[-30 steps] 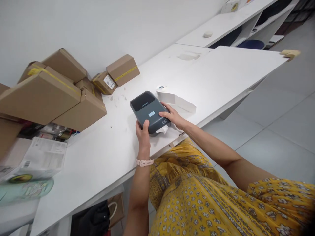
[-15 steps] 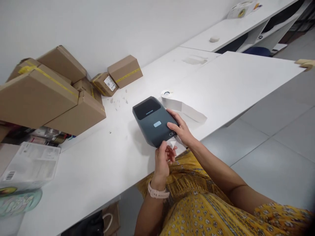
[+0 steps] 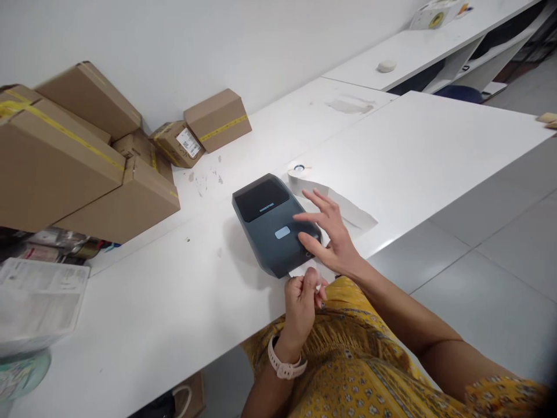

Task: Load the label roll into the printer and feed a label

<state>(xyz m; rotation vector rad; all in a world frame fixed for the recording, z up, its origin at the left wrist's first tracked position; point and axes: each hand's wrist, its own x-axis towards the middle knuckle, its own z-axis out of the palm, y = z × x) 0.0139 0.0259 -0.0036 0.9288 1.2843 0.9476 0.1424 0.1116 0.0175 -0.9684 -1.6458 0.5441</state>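
Observation:
A dark blue-grey label printer (image 3: 265,232) with a black window and a pale blue button rests on the white table. White label paper (image 3: 300,270) sticks out of its near end. My left hand (image 3: 301,299), a pink watch on its wrist, pinches that paper between thumb and fingers. Over the printer's near right corner is my right hand (image 3: 331,232), fingers spread, holding nothing; whether it touches the casing I cannot tell. Behind the printer a roll of labels (image 3: 299,169) trails a long loose strip (image 3: 348,209) toward the table's right edge.
Cardboard boxes (image 3: 65,157) with yellow tape are stacked at the left, and two smaller ones (image 3: 220,119) stand by the wall. A clear plastic-looking package (image 3: 43,302) lies at the left. Paper scraps (image 3: 204,183) dot the white table (image 3: 174,325). A round white object (image 3: 386,66) sits farther back.
My right hand has let go of the printer's side and spread its fingers. My left hand has closed on the paper at the near end, where more paper now shows. The view has shifted slightly.

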